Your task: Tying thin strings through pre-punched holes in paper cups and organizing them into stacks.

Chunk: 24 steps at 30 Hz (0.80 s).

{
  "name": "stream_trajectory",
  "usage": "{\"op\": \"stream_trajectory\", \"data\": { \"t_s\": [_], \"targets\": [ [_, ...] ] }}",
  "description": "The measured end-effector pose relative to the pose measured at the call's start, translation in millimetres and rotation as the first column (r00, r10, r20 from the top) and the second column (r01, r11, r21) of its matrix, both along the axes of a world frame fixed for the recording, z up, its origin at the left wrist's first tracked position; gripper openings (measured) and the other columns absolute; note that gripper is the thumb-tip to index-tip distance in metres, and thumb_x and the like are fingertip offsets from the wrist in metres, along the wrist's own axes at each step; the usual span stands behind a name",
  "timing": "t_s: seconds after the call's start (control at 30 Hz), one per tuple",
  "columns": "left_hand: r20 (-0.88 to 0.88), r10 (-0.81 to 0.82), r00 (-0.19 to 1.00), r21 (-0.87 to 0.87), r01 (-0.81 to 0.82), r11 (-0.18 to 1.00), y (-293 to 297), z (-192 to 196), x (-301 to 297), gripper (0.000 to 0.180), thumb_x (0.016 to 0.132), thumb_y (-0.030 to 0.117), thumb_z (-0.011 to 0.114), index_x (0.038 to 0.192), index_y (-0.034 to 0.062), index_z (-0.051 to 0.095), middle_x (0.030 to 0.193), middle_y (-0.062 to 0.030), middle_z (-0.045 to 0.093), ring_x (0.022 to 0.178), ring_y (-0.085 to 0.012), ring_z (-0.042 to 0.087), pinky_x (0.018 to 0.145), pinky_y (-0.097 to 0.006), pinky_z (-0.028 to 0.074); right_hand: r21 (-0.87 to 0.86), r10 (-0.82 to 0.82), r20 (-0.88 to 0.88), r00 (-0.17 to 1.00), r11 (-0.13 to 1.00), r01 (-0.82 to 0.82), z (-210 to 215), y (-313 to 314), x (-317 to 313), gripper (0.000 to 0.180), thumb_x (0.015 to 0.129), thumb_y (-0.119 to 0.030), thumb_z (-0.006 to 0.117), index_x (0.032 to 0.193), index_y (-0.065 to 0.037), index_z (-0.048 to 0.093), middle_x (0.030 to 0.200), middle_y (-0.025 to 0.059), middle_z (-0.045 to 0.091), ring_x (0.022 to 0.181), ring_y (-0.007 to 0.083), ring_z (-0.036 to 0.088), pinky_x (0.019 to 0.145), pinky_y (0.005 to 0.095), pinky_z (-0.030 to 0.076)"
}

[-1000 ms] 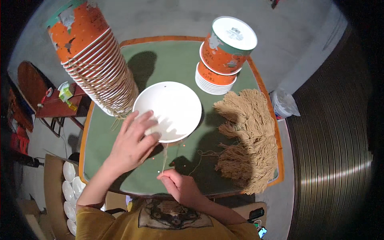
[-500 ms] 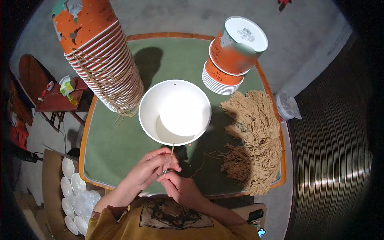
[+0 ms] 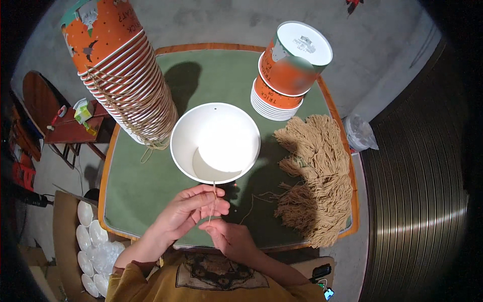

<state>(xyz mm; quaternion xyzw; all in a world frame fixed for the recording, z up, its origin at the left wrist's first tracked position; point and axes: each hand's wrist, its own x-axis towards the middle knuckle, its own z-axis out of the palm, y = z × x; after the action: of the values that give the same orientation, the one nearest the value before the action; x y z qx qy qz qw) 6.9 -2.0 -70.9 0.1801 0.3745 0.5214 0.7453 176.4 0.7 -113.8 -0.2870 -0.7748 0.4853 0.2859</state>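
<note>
A white-lined paper bucket (image 3: 216, 143) stands mouth up on the green table, one small hole in its far rim. From its near rim a thin tan cord (image 3: 213, 204) runs down toward me. My left hand (image 3: 193, 209) pinches this cord between thumb and fingers just below the rim, its lower fingers partly spread. Closer to me, my right hand (image 3: 229, 239) is closed on the lower part of the cord with thumb and forefinger. The cord looks taut between the two hands. Where it meets the bucket is hard to make out.
A tall leaning stack of orange buckets (image 3: 105, 40) with cord handles stands at left. Several upside-down buckets (image 3: 282, 93) are stacked at back right. A heap of tan cords (image 3: 317, 176) covers the table's right side. A carton (image 3: 68, 221) holding white round pieces sits lower left.
My left hand's lower fingers have opened out a little from the cord. Both hands stay near the bucket's near rim, still on the cord. The whole view has shifted slightly.
</note>
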Motion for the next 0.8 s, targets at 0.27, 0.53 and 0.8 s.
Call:
{"op": "stream_trajectory", "data": {
  "t_s": [0.27,0.53,0.8],
  "targets": [
    [0.118,0.026,0.993,-0.011,-0.025,1.0,-0.9,-6.3,1.3,0.015,0.092,0.01,0.053,0.101,-0.0005,0.058,0.089,-0.0128,0.065,0.083,-0.0232,0.066,0.081,-0.033,0.054,0.007,-0.018,0.003,1.0,1.0,0.017,1.2,-1.7,0.7,0.012,0.092,-0.012,0.057,0.099,-0.008,0.065,0.073,0.0082,0.064,0.062,0.017,0.063,0.057,0.0295,0.051],
    [0.107,0.034,0.994,-0.046,-0.029,0.999,-3.5,-5.2,5.6,0.009,0.088,0.007,0.052,0.094,0.0009,0.054,0.085,-0.0107,0.063,0.083,-0.0253,0.065,0.078,-0.034,0.054,-0.05,0.007,0.055,0.998,0.999,-0.005,1.5,-0.2,3.0,0.015,0.093,-0.022,0.056,0.099,-0.008,0.058,0.079,0.0175,0.064,0.072,0.0329,0.066,0.061,0.0416,0.053],
    [0.158,0.069,0.985,-0.053,-0.061,0.997,2.2,-7.7,8.6,0.007,0.086,0.006,0.054,0.09,0.0011,0.056,0.082,-0.009,0.063,0.075,-0.0211,0.064,0.077,-0.034,0.054,-0.015,0.041,0.03,0.999,0.999,-0.041,0.1,-1.4,5.5,0.017,0.093,-0.021,0.054,0.103,-0.008,0.056,0.081,0.0171,0.065,0.073,0.0333,0.067,0.062,0.0423,0.053]
  ]
}}
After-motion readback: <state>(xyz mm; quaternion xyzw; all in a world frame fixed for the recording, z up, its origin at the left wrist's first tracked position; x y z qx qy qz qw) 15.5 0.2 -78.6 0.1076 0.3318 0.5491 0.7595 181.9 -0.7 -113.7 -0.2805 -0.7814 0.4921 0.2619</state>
